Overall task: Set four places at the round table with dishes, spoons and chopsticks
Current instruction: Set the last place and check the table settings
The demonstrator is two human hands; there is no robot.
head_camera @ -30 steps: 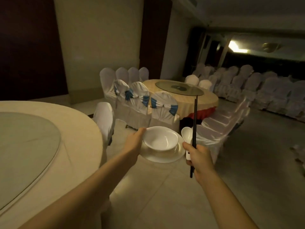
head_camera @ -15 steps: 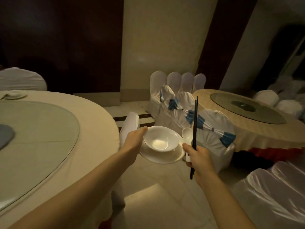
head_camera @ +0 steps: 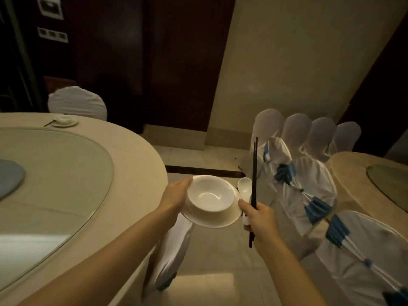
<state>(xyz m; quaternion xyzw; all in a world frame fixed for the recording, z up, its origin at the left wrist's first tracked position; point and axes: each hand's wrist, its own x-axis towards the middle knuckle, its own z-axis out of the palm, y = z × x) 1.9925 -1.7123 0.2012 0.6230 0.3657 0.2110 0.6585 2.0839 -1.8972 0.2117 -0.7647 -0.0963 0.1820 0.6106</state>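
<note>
Your view has swung left since the earlier frame: the round counter [head_camera: 132,173] with its glass turntable [head_camera: 66,184] now fills the left side, the neighbouring table [head_camera: 353,173] has slid to the right edge, and a finished place setting [head_camera: 64,122] shows at the upper left, in front of a white-covered chair [head_camera: 77,102]. Your hands keep the same hold. Your left hand [head_camera: 176,195] grips the white plate [head_camera: 212,220] by its left edge, thumb on top against the bowl [head_camera: 209,196] that sits in it; the fingers underneath are hidden. The plate is in the air at centre frame, just off the counter's rim and above a tucked-in chair [head_camera: 174,250]. Your right hand [head_camera: 260,219], just right of the plate, is curled round the dark chopsticks [head_camera: 254,173], which stand upright, and the white spoon [head_camera: 244,186], whose scoop rises beside the bowl. Chairs with blue bows [head_camera: 309,184] stand at the right.
</note>
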